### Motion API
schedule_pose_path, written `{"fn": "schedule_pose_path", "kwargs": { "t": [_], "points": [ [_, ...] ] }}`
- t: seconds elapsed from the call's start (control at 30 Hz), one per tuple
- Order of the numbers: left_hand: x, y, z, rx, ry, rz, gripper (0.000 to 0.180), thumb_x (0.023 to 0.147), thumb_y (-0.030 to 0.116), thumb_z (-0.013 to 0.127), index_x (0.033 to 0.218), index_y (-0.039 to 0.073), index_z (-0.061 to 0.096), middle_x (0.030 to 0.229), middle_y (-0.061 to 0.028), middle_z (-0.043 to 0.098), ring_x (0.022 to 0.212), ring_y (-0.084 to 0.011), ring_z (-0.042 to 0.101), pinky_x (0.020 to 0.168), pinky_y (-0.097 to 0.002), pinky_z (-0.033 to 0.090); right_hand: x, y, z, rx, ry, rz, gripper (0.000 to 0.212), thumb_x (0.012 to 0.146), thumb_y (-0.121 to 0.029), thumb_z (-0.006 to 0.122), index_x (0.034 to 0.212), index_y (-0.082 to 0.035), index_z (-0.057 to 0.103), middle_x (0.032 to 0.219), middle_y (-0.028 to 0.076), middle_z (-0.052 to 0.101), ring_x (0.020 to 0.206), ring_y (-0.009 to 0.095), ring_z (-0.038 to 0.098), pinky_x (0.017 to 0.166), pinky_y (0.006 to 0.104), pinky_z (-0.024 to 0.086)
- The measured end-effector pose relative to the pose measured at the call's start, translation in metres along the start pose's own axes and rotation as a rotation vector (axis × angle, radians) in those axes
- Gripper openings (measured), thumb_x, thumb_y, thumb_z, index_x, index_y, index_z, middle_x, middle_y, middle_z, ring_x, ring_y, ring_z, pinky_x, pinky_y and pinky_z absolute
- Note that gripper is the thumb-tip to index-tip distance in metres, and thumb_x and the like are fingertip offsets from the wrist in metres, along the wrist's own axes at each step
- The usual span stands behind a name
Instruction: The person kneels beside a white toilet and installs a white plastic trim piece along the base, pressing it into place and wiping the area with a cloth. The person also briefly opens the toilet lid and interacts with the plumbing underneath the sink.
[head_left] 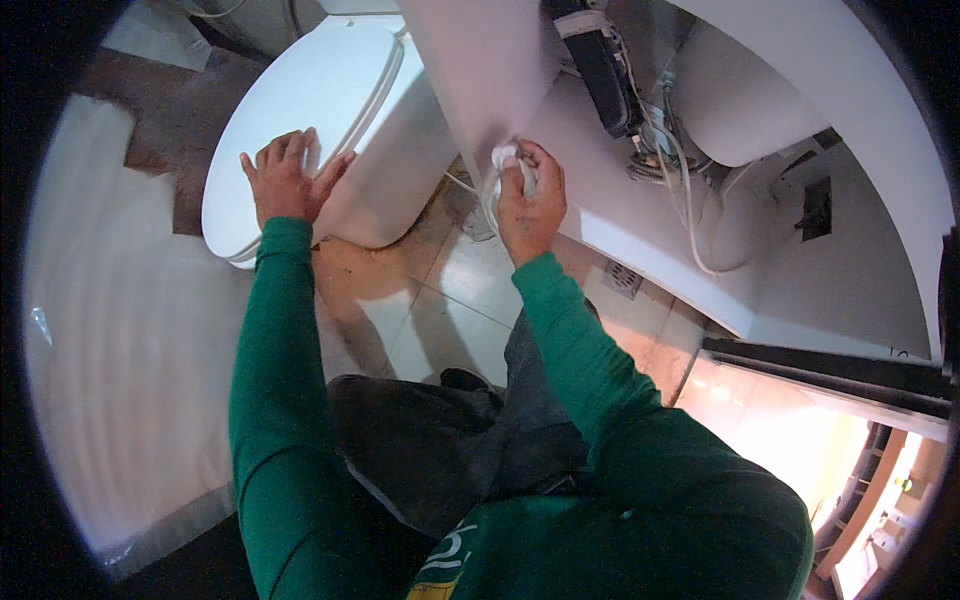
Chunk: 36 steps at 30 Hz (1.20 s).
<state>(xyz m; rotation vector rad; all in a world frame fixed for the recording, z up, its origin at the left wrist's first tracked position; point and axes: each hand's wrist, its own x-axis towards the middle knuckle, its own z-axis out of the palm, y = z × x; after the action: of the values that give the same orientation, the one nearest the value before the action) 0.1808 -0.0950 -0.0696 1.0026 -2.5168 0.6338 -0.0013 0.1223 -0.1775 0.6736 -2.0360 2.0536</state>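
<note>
My left hand (287, 180) rests flat with its fingers spread on the closed lid of a white toilet (330, 75). Beside the cabinet's side panel, my right hand (533, 205) is closed around a small white piece (503, 156). Below it a thin white hose (491, 207) hangs along the fingers and seems to belong to it. Fingers hide much of the piece, so its exact kind is unclear. Both of my arms wear green sleeves.
On my right stands an open white cabinet (640, 225) holding hoses (690, 195), a dark elongated item (603, 75) and a rounded white basin (745, 100). A floor drain (622, 279) sits in the tiles by its base. Translucent sheeting (120, 330) covers the left side.
</note>
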Motion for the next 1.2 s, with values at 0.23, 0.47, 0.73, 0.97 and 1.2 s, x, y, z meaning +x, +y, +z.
{"fn": "schedule_pose_path", "kwargs": {
  "t": [0.23, 0.47, 0.73, 0.97, 1.2],
  "points": [
    [-0.021, 0.017, 0.025, -0.024, 0.175, -0.145, 0.076, 0.084, 0.077, 0.060, 0.133, 0.019, 0.067, 0.138, -0.0050, 0.063, 0.125, -0.0279, 0.055, 0.113, -0.0528, 0.035, 0.003, 0.011, 0.031, 0.065, -0.010, 0.233, 0.024, 0.086, -0.022, 0.074, 0.099, -0.002, 0.070, 0.099, 0.016, 0.072, 0.097, 0.031, 0.068, 0.091, 0.0391, 0.051],
    [-0.026, 0.012, 0.026, 0.001, 0.226, -0.112, 0.071, 0.086, 0.072, 0.064, 0.132, 0.018, 0.068, 0.136, -0.0047, 0.065, 0.120, -0.0283, 0.056, 0.107, -0.0396, 0.040, -0.012, 0.036, 0.031, 0.003, -0.066, 0.327, 0.028, 0.087, -0.026, 0.075, 0.099, -0.001, 0.070, 0.100, 0.017, 0.073, 0.095, 0.029, 0.069, 0.087, 0.0381, 0.052],
    [-0.023, 0.014, 0.023, -0.048, 0.228, -0.131, 0.069, 0.083, 0.067, 0.070, 0.131, 0.017, 0.068, 0.135, -0.0043, 0.064, 0.121, -0.0305, 0.055, 0.104, -0.0411, 0.050, 0.011, 0.001, 0.033, 0.184, -0.084, 0.353, 0.032, 0.085, -0.027, 0.076, 0.101, 0.000, 0.069, 0.099, 0.016, 0.071, 0.092, 0.027, 0.067, 0.086, 0.0376, 0.052],
    [-0.024, 0.020, 0.022, -0.090, 0.256, -0.142, 0.069, 0.082, 0.067, 0.072, 0.130, 0.018, 0.069, 0.134, -0.0038, 0.065, 0.121, -0.0307, 0.055, 0.100, -0.0413, 0.053, 0.002, 0.017, 0.031, 0.120, -0.076, 0.264, 0.034, 0.090, -0.029, 0.072, 0.105, 0.001, 0.066, 0.101, 0.013, 0.068, 0.092, 0.021, 0.062, 0.087, 0.0352, 0.049],
    [-0.021, 0.026, 0.021, -0.083, 0.247, -0.142, 0.069, 0.083, 0.068, 0.070, 0.130, 0.018, 0.069, 0.133, -0.0033, 0.066, 0.120, -0.0293, 0.055, 0.100, -0.0395, 0.053, -0.011, 0.070, 0.031, -0.020, -0.113, 0.300, 0.039, 0.092, -0.032, 0.073, 0.111, 0.000, 0.063, 0.104, 0.012, 0.066, 0.094, 0.021, 0.062, 0.087, 0.0344, 0.050]
  ]
}}
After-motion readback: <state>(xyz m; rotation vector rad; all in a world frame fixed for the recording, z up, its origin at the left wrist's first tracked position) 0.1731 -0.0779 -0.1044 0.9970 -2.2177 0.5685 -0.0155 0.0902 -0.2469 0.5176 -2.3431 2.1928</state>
